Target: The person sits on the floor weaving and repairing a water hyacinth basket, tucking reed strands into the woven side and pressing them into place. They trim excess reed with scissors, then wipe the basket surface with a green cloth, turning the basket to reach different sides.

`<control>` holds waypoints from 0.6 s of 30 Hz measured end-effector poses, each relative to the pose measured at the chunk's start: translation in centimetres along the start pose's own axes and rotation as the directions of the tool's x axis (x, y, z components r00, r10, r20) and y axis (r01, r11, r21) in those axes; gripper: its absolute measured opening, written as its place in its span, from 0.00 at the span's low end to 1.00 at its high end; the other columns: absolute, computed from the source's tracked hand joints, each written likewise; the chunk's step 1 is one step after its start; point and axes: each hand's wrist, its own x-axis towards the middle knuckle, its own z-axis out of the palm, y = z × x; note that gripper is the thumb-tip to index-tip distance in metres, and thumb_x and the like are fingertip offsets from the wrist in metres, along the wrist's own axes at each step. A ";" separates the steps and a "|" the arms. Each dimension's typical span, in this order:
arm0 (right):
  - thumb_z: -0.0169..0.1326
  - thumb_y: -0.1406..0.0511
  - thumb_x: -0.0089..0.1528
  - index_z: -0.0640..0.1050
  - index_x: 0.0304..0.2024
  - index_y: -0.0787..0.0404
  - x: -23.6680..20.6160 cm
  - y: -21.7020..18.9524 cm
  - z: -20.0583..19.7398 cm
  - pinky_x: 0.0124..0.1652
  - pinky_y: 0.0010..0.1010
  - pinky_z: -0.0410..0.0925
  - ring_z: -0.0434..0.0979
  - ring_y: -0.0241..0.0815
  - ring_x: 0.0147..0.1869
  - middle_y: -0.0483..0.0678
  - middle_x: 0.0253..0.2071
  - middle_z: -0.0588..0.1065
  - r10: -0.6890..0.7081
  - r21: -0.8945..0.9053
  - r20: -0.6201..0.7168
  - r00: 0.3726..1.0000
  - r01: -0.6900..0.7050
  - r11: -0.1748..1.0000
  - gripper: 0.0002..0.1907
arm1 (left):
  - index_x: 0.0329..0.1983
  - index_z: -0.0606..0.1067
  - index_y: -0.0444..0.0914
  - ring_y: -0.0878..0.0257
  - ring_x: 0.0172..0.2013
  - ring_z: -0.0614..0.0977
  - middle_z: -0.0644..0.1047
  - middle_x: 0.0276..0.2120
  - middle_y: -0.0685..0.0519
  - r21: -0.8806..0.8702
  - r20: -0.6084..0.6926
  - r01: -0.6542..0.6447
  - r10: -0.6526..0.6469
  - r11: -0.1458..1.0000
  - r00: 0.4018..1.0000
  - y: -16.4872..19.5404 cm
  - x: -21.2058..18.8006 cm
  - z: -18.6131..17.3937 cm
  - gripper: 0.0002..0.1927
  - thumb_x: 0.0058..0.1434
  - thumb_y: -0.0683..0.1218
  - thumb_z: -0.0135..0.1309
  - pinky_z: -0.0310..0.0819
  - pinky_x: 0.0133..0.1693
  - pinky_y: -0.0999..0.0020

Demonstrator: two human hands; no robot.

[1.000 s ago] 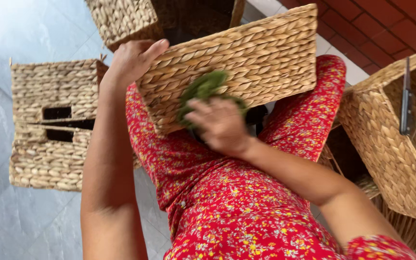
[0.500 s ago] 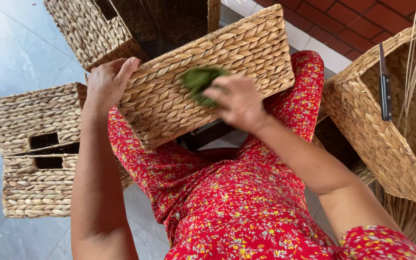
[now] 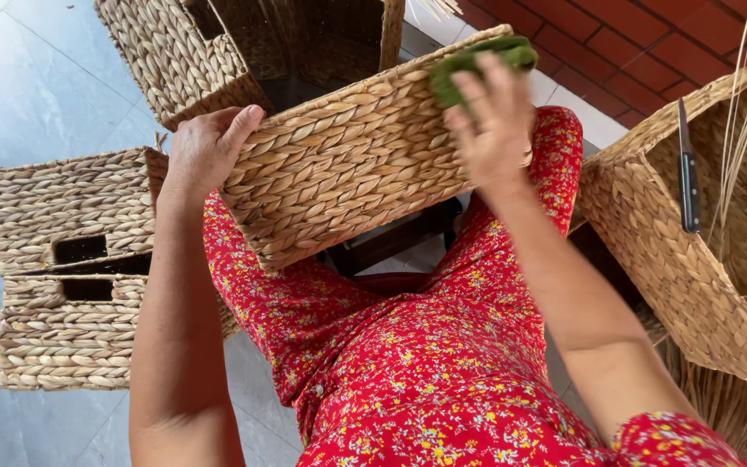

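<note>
From the head view, a rectangular woven basket (image 3: 347, 164) of tan braided fibre lies tilted across the person's lap, over a red floral dress (image 3: 425, 363). The left hand (image 3: 205, 151) grips its lower-left corner, fingers curled over the edge. The right hand (image 3: 494, 130) presses a green cloth (image 3: 477, 59) against the upper rim, fingers spread.

Two flat woven baskets (image 3: 67, 268) with dark handle slots lie stacked on the grey tiled floor (image 3: 19, 78). Another woven basket (image 3: 218, 47) stands open farther off. A large woven basket (image 3: 693, 242) sits tilted beside red brick paving (image 3: 650, 43), with a dark-handled knife (image 3: 687, 173) and loose straw stalks (image 3: 741, 112) at its opening.
</note>
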 end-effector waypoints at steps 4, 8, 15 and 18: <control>0.57 0.56 0.69 0.73 0.65 0.43 -0.7 -10.2 4.7 0.61 0.38 0.72 0.74 0.40 0.68 0.43 0.67 0.64 0.168 0.295 0.364 0.916 -0.284 0.912 0.22 | 0.53 0.82 0.42 0.45 0.44 0.83 0.83 0.38 0.43 -0.017 -0.026 -0.016 0.016 1.000 1.000 -0.1 0.1 -0.1 0.35 0.68 0.73 0.43 0.74 0.47 0.53; 0.66 0.56 0.57 0.76 0.59 0.48 0.0 -15.6 4.9 0.63 0.51 0.65 0.66 0.50 0.68 0.43 0.65 0.69 -0.421 0.133 0.272 0.865 0.400 0.907 0.28 | 0.52 0.82 0.42 0.45 0.45 0.83 0.83 0.39 0.44 0.012 -0.018 -0.004 0.004 1.000 1.000 0.0 0.2 -0.1 0.35 0.69 0.73 0.43 0.73 0.48 0.53; 0.67 0.64 0.58 0.74 0.61 0.42 1.2 -10.7 3.9 0.60 0.41 0.63 0.66 0.50 0.64 0.39 0.62 0.70 -0.448 0.101 0.250 0.858 0.437 0.894 0.29 | 0.53 0.82 0.44 0.49 0.44 0.84 0.83 0.39 0.45 -0.053 -0.042 0.007 -0.009 0.999 0.999 0.3 0.2 0.1 0.32 0.67 0.71 0.46 0.75 0.46 0.56; 0.59 0.79 0.55 0.76 0.60 0.40 1.7 -4.2 1.9 0.60 0.35 0.65 0.68 0.43 0.62 0.38 0.60 0.71 -0.352 -0.153 0.247 0.903 0.395 0.906 0.36 | 0.52 0.82 0.43 0.50 0.43 0.84 0.83 0.38 0.46 -0.082 -0.046 -0.025 0.022 0.996 0.999 0.1 0.1 0.1 0.30 0.68 0.69 0.47 0.75 0.47 0.57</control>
